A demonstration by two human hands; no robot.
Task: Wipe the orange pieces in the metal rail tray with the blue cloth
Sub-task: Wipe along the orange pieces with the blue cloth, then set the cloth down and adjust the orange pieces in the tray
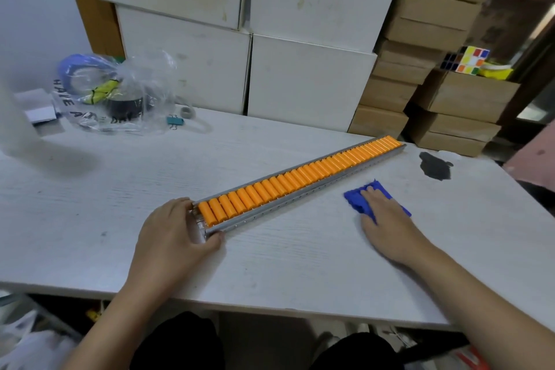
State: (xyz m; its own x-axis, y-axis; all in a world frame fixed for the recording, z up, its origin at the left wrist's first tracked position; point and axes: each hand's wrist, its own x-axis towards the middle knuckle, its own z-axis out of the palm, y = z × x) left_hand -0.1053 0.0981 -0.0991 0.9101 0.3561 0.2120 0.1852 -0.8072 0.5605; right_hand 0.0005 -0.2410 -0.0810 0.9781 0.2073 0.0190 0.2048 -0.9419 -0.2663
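Observation:
A long metal rail tray point(271, 210) lies diagonally across the white table, from near centre to far right. A row of several orange pieces point(300, 178) fills it end to end. My left hand point(174, 234) grips the tray's near end, thumb at its front corner. The blue cloth point(357, 200) lies crumpled on the table to the right of the tray, apart from it. My right hand point(387, 219) rests flat on top of the cloth, fingers spread and pressing it down.
A black stain point(435, 166) marks the table beyond the cloth. A clear plastic bag point(120, 93) with tape rolls and a blue binder clip point(175, 121) sit far left. White boxes point(300, 78) and brown cartons point(444, 93) stack behind the table.

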